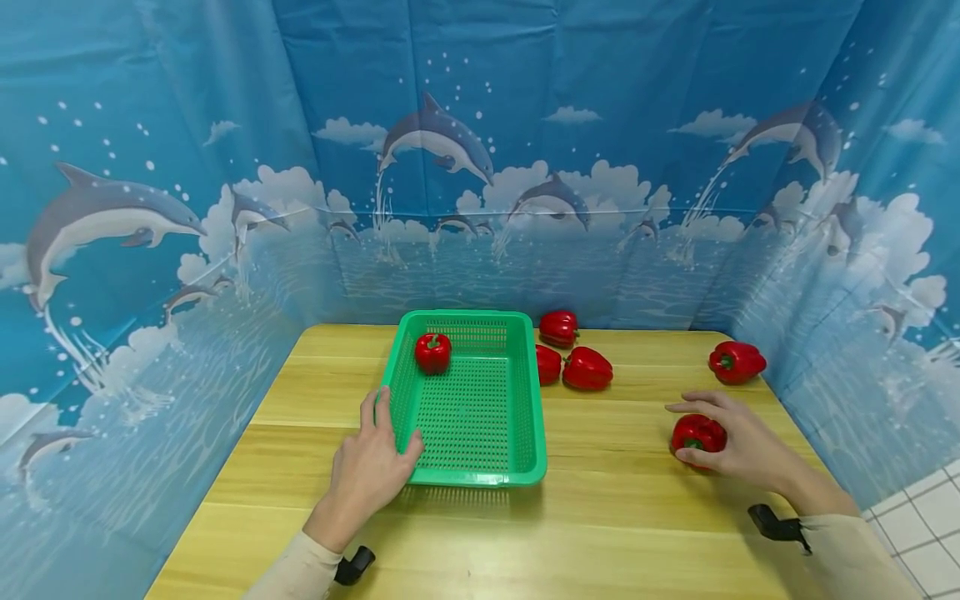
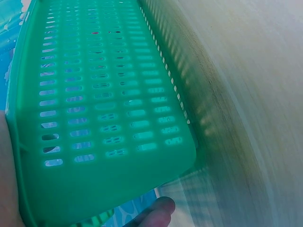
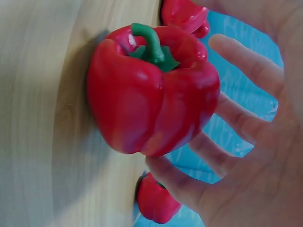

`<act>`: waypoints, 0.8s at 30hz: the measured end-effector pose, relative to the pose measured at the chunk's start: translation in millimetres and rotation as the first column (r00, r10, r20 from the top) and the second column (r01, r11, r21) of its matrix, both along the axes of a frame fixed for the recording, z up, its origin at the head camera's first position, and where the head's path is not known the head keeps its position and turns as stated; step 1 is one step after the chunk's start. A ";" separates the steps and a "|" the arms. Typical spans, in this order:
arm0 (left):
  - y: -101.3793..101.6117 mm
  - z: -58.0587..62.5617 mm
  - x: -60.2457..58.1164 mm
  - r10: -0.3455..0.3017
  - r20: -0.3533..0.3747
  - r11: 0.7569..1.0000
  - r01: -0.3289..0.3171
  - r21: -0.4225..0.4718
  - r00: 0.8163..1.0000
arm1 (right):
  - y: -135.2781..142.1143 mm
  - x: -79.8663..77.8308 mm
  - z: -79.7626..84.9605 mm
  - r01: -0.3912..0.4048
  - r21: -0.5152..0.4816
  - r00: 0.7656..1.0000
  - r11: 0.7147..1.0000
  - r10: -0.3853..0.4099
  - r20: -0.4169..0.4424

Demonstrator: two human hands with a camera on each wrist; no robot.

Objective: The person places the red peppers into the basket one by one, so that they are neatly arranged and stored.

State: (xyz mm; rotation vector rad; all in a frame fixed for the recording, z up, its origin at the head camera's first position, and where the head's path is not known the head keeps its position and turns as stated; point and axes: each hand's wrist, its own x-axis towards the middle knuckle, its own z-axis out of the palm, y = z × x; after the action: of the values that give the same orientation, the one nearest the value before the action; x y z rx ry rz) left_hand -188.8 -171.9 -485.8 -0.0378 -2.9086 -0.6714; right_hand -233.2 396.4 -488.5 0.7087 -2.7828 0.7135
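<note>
My left hand holds the near-left corner of a green perforated basket, its thumb at the inner side of the rim. In the left wrist view, fingertips show past the basket wall. One red bell pepper stands inside the basket, toward the back left. At the right, my right hand is around another red bell pepper on the table, its green stem visible. The right fingers are spread beside and behind that pepper, with a gap seen at some fingertips; whether any touch it I cannot tell.
Several red bell peppers lie right of the basket, one partly hidden by its rim. Another red pepper lies at the back-right table edge. A blue dolphin-print curtain surrounds the wooden table at the back and sides.
</note>
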 end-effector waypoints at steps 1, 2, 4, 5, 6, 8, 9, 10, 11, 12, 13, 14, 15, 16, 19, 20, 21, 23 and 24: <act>-0.1 0.0 0.2 0.001 -0.001 1.000 -0.001 0.001 1.000 | 0.4 -0.1 -0.8 -0.002 0.008 1.000 1.000 0.002 -0.002; -0.2 -0.1 0.2 0.002 -0.002 1.000 -0.002 0.001 1.000 | 0.7 -0.1 -1.4 -0.002 0.019 1.000 1.000 0.002 -0.006; -0.3 0.0 0.3 0.002 -0.004 1.000 -0.002 0.003 1.000 | 1.6 -0.1 -2.8 -0.004 0.040 1.000 0.999 0.004 -0.009; -0.3 -0.1 0.3 0.002 -0.004 1.000 -0.002 0.003 1.000 | 2.2 -0.1 -3.6 -0.004 0.051 1.000 0.999 0.004 -0.011; -0.4 -0.1 0.3 0.002 -0.004 1.000 -0.002 0.005 1.000 | 2.5 -0.1 -4.1 -0.005 0.061 1.000 0.998 0.006 -0.012; -0.6 -0.2 0.3 0.003 -0.003 1.000 -0.003 0.008 1.000 | 3.1 -0.5 -5.3 -0.009 0.073 1.000 0.997 0.010 -0.016; -0.7 -0.1 0.3 0.004 -0.001 1.000 -0.004 0.009 1.000 | 3.3 -0.9 -5.9 -0.014 0.077 1.000 0.997 0.015 -0.018; -0.8 -0.2 0.3 0.004 0.000 1.000 -0.004 0.009 1.000 | 3.5 -1.2 -6.4 -0.017 0.079 1.000 0.997 0.018 -0.015; -0.9 -0.2 0.2 0.005 0.001 1.000 -0.005 0.010 1.000 | 3.6 -1.6 -6.9 -0.021 0.081 1.000 0.996 0.022 -0.015; -1.0 -0.2 0.1 0.006 0.001 1.000 -0.006 0.010 1.000 | 3.5 -2.0 -7.3 -0.024 0.085 1.000 0.996 0.025 -0.012; -1.1 -0.2 0.0 0.007 -0.001 1.000 -0.007 0.008 1.000 | 3.4 -2.2 -7.6 -0.027 0.088 1.000 0.996 0.027 -0.002; -1.1 -0.1 0.0 0.007 -0.004 1.000 -0.007 0.006 1.000 | 3.1 -2.5 -8.0 -0.030 0.094 1.000 0.995 0.030 0.005; -1.1 0.1 0.0 0.008 -0.007 1.000 -0.008 0.004 1.000 | 2.9 -2.7 -8.3 -0.032 0.098 0.999 0.995 0.031 0.019; -1.1 0.2 0.0 0.008 -0.010 1.000 -0.008 0.001 1.000 | 2.8 -2.8 -8.5 -0.036 0.102 0.999 0.994 0.032 0.039; -1.0 0.4 0.0 0.007 -0.018 1.000 -0.007 -0.006 1.000 | 1.9 -3.1 -9.0 -0.046 0.113 0.995 0.993 0.035 0.098; -1.0 0.5 0.0 0.007 -0.018 1.000 -0.007 -0.007 1.000 | 1.7 -3.2 -9.3 -0.047 0.115 0.993 0.992 0.034 0.115; -1.0 0.5 -0.1 0.007 -0.018 1.000 -0.007 -0.008 1.000 | 1.6 -3.2 -9.5 -0.048 0.115 0.990 0.992 0.032 0.136; -0.9 0.3 -0.6 0.007 -0.016 1.000 -0.007 -0.009 1.000 | 0.6 -3.2 -9.6 -0.049 0.113 0.987 0.992 0.031 0.157; -1.0 0.1 -0.8 0.006 -0.014 1.000 -0.006 -0.010 1.000 | 0.1 -3.2 -9.4 -0.048 0.111 0.986 0.993 0.029 0.166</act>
State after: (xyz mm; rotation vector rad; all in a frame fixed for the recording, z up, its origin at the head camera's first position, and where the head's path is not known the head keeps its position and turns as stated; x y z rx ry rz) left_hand -189.6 -172.9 -485.6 -0.0347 -2.8974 -0.6522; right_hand -236.3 396.5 -497.8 0.7591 -2.9879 0.6504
